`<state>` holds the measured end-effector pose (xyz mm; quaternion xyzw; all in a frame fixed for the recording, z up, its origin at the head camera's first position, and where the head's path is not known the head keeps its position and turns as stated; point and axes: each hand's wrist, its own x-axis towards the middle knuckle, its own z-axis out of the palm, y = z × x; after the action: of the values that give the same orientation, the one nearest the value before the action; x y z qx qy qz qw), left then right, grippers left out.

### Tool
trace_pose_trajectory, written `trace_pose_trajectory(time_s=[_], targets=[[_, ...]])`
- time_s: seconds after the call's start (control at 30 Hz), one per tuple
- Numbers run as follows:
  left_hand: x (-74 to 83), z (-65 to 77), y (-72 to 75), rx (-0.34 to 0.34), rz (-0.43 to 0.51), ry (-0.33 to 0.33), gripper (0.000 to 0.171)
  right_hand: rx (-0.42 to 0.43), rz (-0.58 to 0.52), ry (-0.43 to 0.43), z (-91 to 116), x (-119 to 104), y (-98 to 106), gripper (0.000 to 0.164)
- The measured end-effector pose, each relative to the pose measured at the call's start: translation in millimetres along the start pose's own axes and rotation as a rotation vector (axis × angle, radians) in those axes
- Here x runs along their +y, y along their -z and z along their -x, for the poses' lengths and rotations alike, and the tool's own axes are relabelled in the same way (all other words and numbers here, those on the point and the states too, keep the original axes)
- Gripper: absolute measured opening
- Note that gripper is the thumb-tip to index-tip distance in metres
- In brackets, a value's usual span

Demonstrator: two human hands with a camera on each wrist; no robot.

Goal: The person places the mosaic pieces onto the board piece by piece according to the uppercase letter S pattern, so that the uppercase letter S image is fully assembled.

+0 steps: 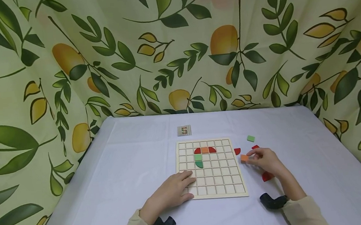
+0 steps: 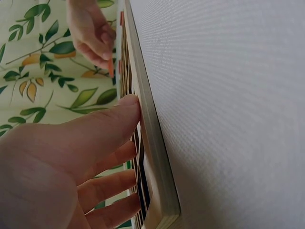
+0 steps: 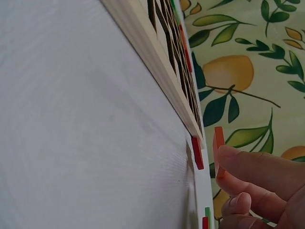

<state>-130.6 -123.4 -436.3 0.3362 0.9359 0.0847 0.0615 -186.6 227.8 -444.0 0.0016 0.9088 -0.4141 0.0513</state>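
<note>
A wooden grid board (image 1: 219,181) lies on the table, with red, orange and green tiles set in its upper left squares. My left hand (image 1: 174,190) rests on the board's left edge, fingers stretched over the squares; in the left wrist view the thumb (image 2: 126,107) touches the rim. Just off the board's right side, my right hand (image 1: 268,161) pinches an orange square tile (image 1: 244,158) between thumb and fingers. The right wrist view shows this orange tile (image 3: 218,150) edge-on, held above the table.
Right of the board lie a red quarter-round tile (image 1: 237,151), a green square tile (image 1: 251,138) and another red tile (image 1: 267,176) by the right hand. A small pattern card (image 1: 184,130) lies beyond the board. A leaf-patterned curtain (image 1: 196,71) surrounds the white table (image 1: 123,161).
</note>
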Motion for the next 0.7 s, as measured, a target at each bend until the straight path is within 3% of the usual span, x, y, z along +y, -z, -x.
trace_pose_trajectory(time_s=[0.33,0.7], targets=[[-1.3,0.5,-0.8,0.022,-0.002,-0.025,0.051,-0.014,-0.006,0.034,-1.2,-3.2,-9.3,0.026],[-1.7,-1.7,-2.0,0.008,-0.009,0.013,0.051,-0.062,-0.013,0.090,-4.7,-13.7,-17.5,0.029]])
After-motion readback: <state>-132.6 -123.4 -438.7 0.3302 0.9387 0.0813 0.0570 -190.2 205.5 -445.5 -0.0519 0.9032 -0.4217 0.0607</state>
